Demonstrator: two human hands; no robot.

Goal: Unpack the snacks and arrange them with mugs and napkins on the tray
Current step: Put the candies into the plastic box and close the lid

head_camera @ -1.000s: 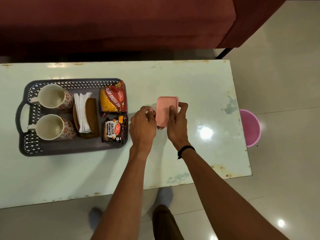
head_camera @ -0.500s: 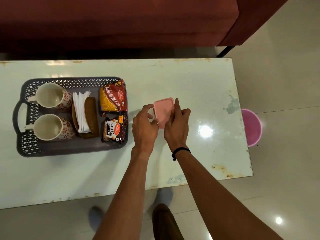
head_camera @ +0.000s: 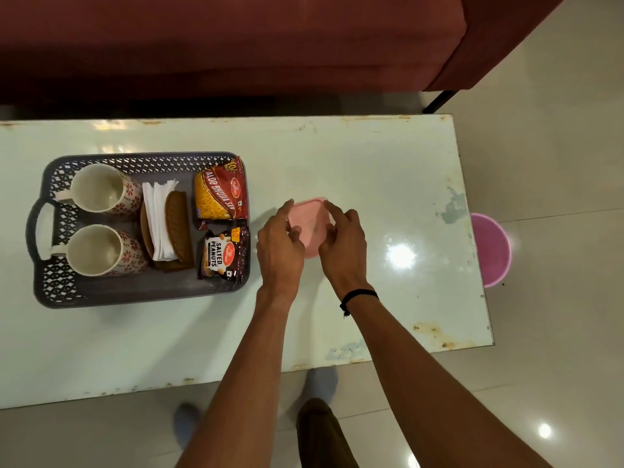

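Pink box (head_camera: 310,228) sits on the table (head_camera: 371,170), just right of the tray (head_camera: 135,292). Left hand (head_camera: 280,244) and right hand (head_camera: 342,246) pinch its opposite edges. Likely light, rigid, smooth plastic; grip at the rim corners.

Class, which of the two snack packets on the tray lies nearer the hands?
The salted peanuts packet, dark, at the tray's near right corner; the red-and-yellow packet lies farther back.

From my feed, the tray (head_camera: 50,292) sits on the surface (head_camera: 371,163) at nine o'clock of the container (head_camera: 309,219); mugs (head_camera: 96,187) at nine o'clock in it, packets (head_camera: 219,194) at three.
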